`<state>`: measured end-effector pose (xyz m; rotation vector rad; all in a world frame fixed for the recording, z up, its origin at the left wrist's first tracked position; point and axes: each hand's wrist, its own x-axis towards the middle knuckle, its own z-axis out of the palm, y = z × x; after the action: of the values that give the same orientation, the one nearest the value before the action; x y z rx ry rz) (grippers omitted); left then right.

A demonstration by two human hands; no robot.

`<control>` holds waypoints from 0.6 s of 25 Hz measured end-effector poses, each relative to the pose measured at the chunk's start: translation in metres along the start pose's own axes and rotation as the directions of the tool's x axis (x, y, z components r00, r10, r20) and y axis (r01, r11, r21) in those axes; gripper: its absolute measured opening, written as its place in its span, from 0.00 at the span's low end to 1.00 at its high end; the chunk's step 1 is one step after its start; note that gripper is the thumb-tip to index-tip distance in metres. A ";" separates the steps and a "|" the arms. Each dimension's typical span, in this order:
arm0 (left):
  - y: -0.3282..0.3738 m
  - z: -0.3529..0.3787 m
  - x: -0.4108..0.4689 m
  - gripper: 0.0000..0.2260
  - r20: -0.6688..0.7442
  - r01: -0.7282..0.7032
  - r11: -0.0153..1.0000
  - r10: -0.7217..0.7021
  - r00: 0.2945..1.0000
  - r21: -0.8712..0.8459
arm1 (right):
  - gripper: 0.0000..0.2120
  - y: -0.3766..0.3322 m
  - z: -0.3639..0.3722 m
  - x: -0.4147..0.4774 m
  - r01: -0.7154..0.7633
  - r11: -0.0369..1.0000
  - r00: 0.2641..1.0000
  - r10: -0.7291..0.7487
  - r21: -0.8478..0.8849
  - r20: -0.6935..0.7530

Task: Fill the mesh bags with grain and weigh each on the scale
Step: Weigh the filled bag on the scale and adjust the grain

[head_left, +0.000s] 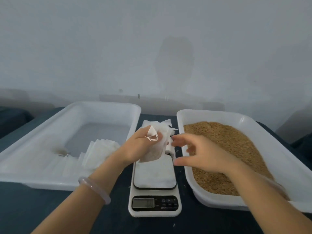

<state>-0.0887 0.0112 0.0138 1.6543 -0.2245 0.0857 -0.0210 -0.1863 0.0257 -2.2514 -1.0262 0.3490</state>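
In the head view, the left hand (141, 146) grips a thin white mesh drawstring bag (155, 150) above the far edge of the white digital scale (154, 176), with the bag roughly upright and its corded mouth up. The right hand (202, 154), fingers spread and empty, sits just right of the bag, nearer the golden-brown grain (236, 141) in the white plastic tray (217, 113).

A plain pale grey wall (84, 39) fills the upper half, bearing a faint darker patch (174, 59) and a small dark mark (138, 96) low down. Below lies a dark blue counter (67, 210). The light is soft and even.
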 end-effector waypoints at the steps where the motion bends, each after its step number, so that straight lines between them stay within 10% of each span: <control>1: 0.002 -0.005 -0.003 0.19 0.070 -0.032 0.999 0.031 0.997 0.011 | 0.28 -0.009 0.013 0.013 0.020 0.999 0.999 -0.021 0.026 0.050; 7: -0.011 -0.032 -0.011 0.09 -0.175 0.026 0.918 0.048 0.983 0.397 | 0.09 -0.019 0.049 0.050 0.044 0.992 0.994 -0.055 0.119 0.091; 15: -0.026 -0.042 -0.002 0.07 -0.188 0.160 0.593 -0.015 0.982 0.789 | 0.11 -0.003 0.068 0.066 -0.100 0.976 0.992 0.112 -0.193 0.055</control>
<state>-0.0820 0.0553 -0.0076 2.5652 0.0511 0.2822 -0.0114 -0.1056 -0.0230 -2.4875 -1.0125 0.3871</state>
